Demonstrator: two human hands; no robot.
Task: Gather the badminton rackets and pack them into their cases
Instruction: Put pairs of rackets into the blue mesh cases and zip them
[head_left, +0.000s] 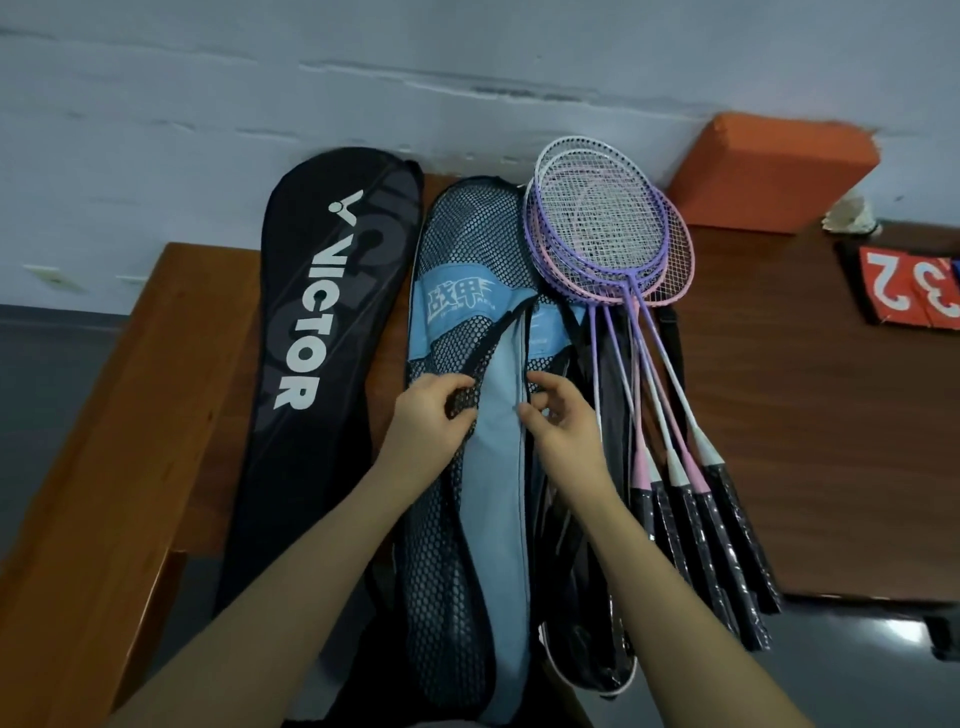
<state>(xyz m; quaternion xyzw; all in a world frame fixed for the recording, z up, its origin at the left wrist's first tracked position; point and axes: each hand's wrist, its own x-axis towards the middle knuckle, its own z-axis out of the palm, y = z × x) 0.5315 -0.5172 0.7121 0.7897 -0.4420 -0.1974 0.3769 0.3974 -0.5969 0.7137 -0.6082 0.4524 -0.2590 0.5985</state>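
Observation:
A light-blue case (493, 483) with black mesh panels lies lengthwise in the middle of the wooden table (810, 415), its zipper parted. My left hand (431, 410) grips the mesh flap at the left edge of the opening. My right hand (556, 415) pinches the right edge of the opening. Several purple and pink rackets (608, 228) lie fanned just right of the case, heads far, black handles (711, 545) near. A black VICTOR case (311, 332) lies to the left, zipped flat. Another dark case (582, 597) lies partly under the blue one and the rackets.
An orange block (769, 171) stands at the back right against the pale wall. A white shuttlecock (852, 215) sits beside it. Red score cards (909, 291) with white numerals lie at the far right. The table's left edge (130, 441) drops off to a dark floor.

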